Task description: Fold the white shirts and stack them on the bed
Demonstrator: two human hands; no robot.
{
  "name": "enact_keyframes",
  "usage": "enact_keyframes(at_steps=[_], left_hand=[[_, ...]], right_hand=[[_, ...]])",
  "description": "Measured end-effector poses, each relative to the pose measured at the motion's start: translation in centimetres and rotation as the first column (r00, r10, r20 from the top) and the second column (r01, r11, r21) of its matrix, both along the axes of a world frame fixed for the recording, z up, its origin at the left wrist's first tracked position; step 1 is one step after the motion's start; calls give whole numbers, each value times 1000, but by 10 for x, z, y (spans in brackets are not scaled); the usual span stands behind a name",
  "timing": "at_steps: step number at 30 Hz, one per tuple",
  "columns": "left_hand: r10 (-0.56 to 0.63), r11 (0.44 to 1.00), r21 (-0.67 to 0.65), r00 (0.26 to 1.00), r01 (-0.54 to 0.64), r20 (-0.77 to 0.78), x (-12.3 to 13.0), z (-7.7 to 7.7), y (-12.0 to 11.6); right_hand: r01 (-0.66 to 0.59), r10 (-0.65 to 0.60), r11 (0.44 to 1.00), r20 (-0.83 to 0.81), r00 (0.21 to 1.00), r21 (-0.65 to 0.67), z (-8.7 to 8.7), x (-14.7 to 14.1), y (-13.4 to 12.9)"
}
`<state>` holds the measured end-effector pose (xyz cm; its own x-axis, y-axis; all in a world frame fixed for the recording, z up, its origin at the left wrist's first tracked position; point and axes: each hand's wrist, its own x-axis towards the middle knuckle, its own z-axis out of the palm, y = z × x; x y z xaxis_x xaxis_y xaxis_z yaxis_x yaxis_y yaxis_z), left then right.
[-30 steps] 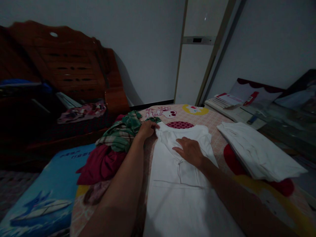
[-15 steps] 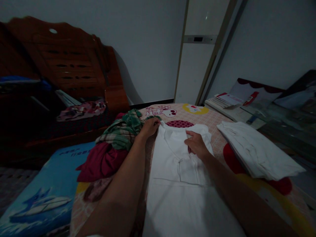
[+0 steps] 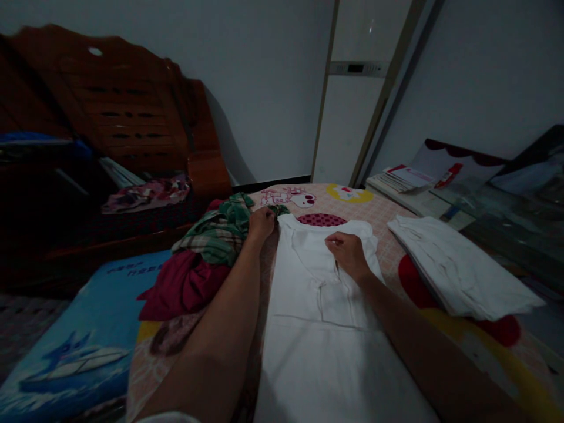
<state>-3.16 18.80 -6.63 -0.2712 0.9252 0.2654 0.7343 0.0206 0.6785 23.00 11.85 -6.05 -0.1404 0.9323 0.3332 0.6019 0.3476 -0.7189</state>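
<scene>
A white collarless shirt [image 3: 304,352] with a placket and a seam across it lies flat, its neckline at the far end. Just left of its far left shoulder is my left hand [image 3: 263,223], fingers curled in; no cloth shows between them. Over the upper right of the shirt, below the neckline, my right hand [image 3: 350,254] is closed, thumb against fingers, with nothing visible in it. Whether its underside touches the cloth is hidden. Beside my left forearm lies a heap of clothes, with a green plaid cloth [image 3: 222,229] above a dark red cloth [image 3: 185,288].
A folded white garment stack [image 3: 458,264] lies to the right on the patterned tablecloth [image 3: 286,191]. Left of the table are a blue printed bag [image 3: 88,329] and a wooden bench [image 3: 127,106]. A glass table [image 3: 520,217] and papers [image 3: 405,177] stand at the right.
My left hand has shifted slightly left, off the shirt's shoulder. My right thumb and fingers, apart before, have come together and moved slightly left.
</scene>
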Motion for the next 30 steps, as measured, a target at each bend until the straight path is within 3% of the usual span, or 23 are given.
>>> enact_keyframes(at_steps=[4, 8, 12, 14, 18, 24, 30], left_hand=[[-155, 988, 9, 985, 154, 79, 1, -3, 3], [-231, 970, -13, 942, 241, 243, 3, -9, 7], [-248, 965, -17, 930, 262, 272, 5, -12, 8], [-232, 971, -5, 944, 240, 234, 4, -11, 8], [-221, 975, 16, 968, 221, 118, 4, -7, 8], [-219, 976, 0, 975, 219, 23, 6, -3, 5], [-209, 978, 7, 978, 209, 2, 11, -2, 1]], right_hand=[[29, -25, 998, -67, 997, 63, 1, -3, -4], [-26, 21, 998, -82, 996, -64, -6, -2, 2], [0, -13, 988, -83, 996, -153, -7, 1, 5], [45, -51, 996, -79, 996, -83, -4, 1, 3], [104, -109, 977, 16, 994, 186, 0, 0, -3], [157, -185, 982, 368, 911, 105, -7, 2, -3], [161, -250, 955, 382, 890, 250, 0, 0, -9]])
